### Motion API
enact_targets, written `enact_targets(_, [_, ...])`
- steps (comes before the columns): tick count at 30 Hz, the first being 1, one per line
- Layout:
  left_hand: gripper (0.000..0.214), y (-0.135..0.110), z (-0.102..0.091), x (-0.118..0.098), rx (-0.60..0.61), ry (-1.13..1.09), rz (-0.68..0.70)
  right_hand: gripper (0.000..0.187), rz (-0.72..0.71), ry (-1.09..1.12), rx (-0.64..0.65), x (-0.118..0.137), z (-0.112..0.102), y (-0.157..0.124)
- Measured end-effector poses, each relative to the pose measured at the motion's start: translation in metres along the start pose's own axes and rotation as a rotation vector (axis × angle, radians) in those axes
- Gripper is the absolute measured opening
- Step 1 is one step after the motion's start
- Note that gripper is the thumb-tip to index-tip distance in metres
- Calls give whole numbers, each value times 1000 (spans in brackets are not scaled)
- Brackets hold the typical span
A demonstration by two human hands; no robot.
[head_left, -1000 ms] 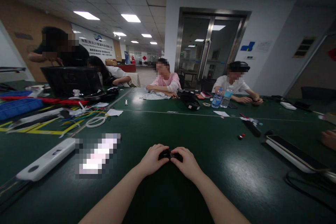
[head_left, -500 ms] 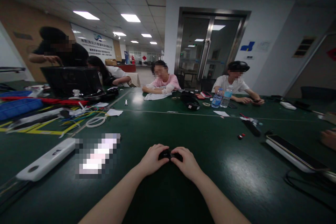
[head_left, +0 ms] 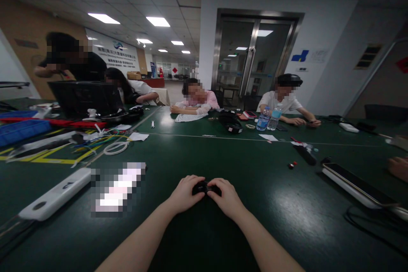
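Filling nearly the whole foreground before us is a smooth, dark green tabletop. At our far left stands a big, boxy black case; nearer us on that side lies a long white plastic bar. Well off to our right, a flat, dark-faced phone rests on a white slab. Between these, our bare left hand and bare right hand sit just beside each other, fingers curled narrowly, thumbs on the near side. Farther away stand two clear plastic bottles with blue labels. Low between our hands is a small, glossy black object, held at both ends; our fingers hide much of it, so we cannot tell whether it is one piece or two.
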State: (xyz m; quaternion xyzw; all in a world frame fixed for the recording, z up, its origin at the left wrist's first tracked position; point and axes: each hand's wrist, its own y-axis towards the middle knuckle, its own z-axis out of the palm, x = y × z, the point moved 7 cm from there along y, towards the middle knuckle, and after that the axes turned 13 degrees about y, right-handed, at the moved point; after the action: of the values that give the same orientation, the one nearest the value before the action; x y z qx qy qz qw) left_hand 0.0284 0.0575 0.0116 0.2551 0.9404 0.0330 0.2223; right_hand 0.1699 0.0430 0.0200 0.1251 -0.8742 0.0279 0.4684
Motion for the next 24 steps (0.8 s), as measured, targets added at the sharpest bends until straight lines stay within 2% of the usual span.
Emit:
enact_targets(5, [46,1,2,2,-29,13,-2,18,-26,0,-12,1,0,0])
enact_targets(24, [43,1,0,0,-12,18,3,19,-23,16,-21,1,-1,-1])
